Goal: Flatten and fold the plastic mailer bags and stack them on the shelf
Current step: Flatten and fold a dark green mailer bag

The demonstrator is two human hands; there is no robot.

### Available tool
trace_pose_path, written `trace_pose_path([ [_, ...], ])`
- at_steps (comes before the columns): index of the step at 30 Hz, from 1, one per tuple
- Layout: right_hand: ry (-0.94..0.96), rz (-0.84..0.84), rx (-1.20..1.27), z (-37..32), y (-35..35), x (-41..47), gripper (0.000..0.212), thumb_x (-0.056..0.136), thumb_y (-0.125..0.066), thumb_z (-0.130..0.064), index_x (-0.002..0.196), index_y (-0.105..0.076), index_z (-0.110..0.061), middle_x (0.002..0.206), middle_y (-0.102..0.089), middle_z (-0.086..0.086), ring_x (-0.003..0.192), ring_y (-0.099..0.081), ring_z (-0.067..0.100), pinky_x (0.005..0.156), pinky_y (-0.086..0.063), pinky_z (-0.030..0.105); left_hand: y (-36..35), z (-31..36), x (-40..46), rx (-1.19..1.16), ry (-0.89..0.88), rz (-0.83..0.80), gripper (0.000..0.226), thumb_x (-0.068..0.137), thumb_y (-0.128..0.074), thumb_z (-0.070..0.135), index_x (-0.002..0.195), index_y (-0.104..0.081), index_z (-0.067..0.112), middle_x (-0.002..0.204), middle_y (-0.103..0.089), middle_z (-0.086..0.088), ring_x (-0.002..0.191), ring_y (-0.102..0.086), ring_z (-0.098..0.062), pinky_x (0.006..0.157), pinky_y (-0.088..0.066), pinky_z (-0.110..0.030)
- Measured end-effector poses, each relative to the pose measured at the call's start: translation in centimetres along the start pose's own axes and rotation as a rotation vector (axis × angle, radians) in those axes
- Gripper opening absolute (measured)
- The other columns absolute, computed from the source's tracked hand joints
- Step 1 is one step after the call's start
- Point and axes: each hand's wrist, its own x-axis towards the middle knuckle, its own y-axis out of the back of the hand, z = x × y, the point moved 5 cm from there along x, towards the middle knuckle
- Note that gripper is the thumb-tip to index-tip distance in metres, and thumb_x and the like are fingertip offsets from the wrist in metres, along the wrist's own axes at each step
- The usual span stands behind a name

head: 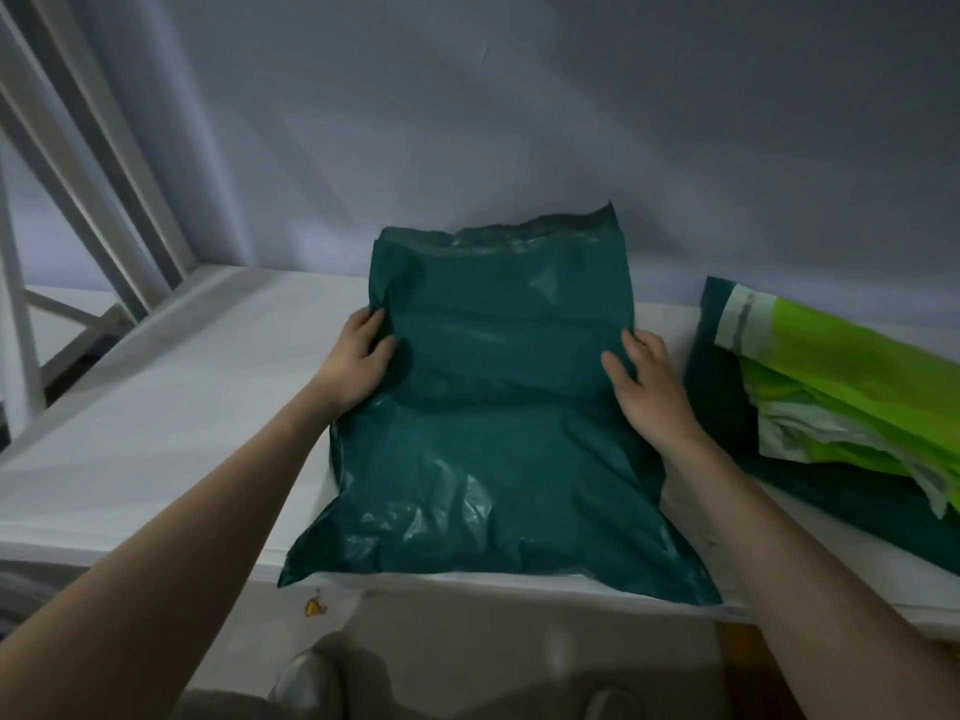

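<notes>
A dark green plastic mailer bag (pixel 493 407) lies lengthwise in the middle of the frame on a white shelf (pixel 171 407), its open, ragged mouth at the top against the pale wall (pixel 519 122) and its sealed bottom edge hanging slightly over the shelf's front lip at the lower centre. The bag looks puffed and creased rather than flat, with glossy wrinkles near the bottom; what, if anything, is inside it cannot be told, since the mouth shows only crumpled film. The left hand (pixel 358 356) grips the bag's left edge just above its middle, thumb on top of the film and fingers curled at the border. The right hand (pixel 644 376) holds the opposite edge at about the same height, fingers curled over the plastic with the thumb pressing on the upper face. Both bare forearms reach in from the lower corners of the frame. At the right edge of the frame, well apart from the held bag, a loose pile of other mailers (pixel 841 407) rests on the same shelf: lime green ones with white inner faces and a white strip on top, lying over another dark green one underneath. In the upper left of the frame white slanted frame bars (pixel 104 148) rise beside the shelf.
</notes>
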Motion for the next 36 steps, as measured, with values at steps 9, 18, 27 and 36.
trace_pose_path([
  [9,-0.134,-0.178,-0.182,2.0,-2.6,0.7,0.048,0.096,-0.042,-0.033,0.138,-0.036,-0.010,0.147,-0.024,0.007,0.127,-0.035,0.026,0.102,-0.032,0.030,-1.5,-2.8,-0.2,0.551,0.107,-0.159,0.058,0.096,-0.036,0.036,0.149,-0.012,0.030,0.158,0.001,-0.006,0.141,-0.013,-0.031,0.111,-0.018,-0.047],
  [18,0.060,0.091,-0.104,-5.2,1.8,-1.7,0.038,0.097,-0.041,-0.032,0.127,-0.053,-0.012,0.131,-0.043,0.008,0.125,-0.036,0.024,0.104,-0.029,0.033,1.3,3.4,-2.6,0.207,-0.092,0.040,0.036,0.097,-0.036,0.033,0.118,-0.059,0.015,0.125,-0.052,-0.012,0.120,-0.044,-0.031,0.104,-0.034,-0.042],
  [27,0.148,-0.326,-0.298,-6.9,-2.6,-10.3,0.064,0.090,-0.026,-0.064,0.146,-0.012,-0.037,0.155,-0.012,-0.010,0.141,-0.018,0.021,0.112,-0.024,0.044,-1.8,4.4,-10.9,0.156,-0.041,-0.292,0.046,0.096,-0.034,0.049,0.135,-0.041,0.027,0.141,-0.044,0.001,0.130,-0.040,-0.018,0.109,-0.028,-0.032],
  [36,-0.019,-0.089,0.060,-4.5,0.4,-11.4,0.054,0.098,-0.030,-0.045,0.147,-0.020,-0.024,0.155,-0.016,0.001,0.142,-0.018,0.018,0.115,-0.016,0.035,2.5,2.6,-11.9,0.062,0.055,0.002,0.040,0.101,-0.025,0.023,0.131,-0.044,0.005,0.137,-0.042,-0.016,0.127,-0.035,-0.032,0.107,-0.027,-0.036],
])
